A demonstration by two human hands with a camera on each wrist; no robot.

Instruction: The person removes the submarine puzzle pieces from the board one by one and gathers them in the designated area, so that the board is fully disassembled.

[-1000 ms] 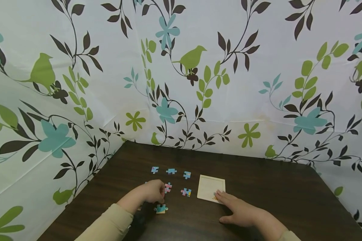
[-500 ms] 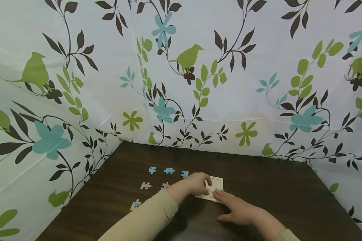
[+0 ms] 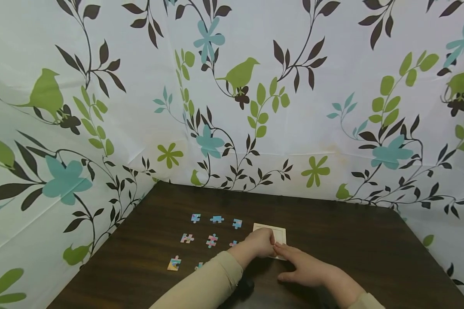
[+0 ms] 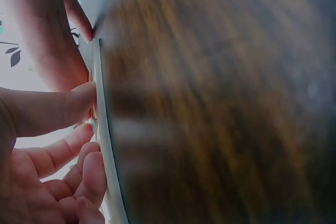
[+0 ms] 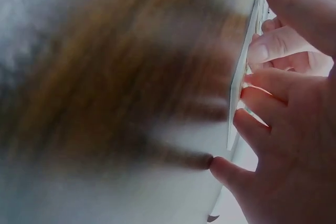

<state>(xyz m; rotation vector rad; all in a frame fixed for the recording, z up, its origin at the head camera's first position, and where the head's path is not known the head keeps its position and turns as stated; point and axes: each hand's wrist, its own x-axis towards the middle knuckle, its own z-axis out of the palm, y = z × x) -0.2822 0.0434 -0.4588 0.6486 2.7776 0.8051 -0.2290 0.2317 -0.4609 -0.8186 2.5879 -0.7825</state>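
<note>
My left hand [image 3: 261, 242] reaches over the shallow, light wooden puzzle tray [image 3: 280, 234], fingers curled down at its near right part. In the left wrist view, the left thumb and forefinger come together low over the tray's edge [image 4: 107, 156] at a small puzzle piece [image 4: 90, 122], mostly hidden by the fingers. My right hand [image 3: 307, 267] lies with fairly straight fingers against the tray's near right corner, its fingertips next to the left hand's. In the right wrist view, its spread fingers [image 5: 257, 129] touch the tray's edge [image 5: 239, 85], and the left thumb shows behind them.
Left of the tray, several jigsaw pieces lie apart in rows on the dark wooden table [image 3: 332, 227], among them a pink one [image 3: 212, 240] and a yellow and blue one [image 3: 174, 263]. The left sleeve [image 3: 209, 279] partly covers the lower row. A patterned cloth [image 3: 232, 107] hangs behind the table.
My left hand has moved right from among the loose pieces to the tray, then lowered and come close to the right fingertips. The right hand has stayed at the tray's corner.
</note>
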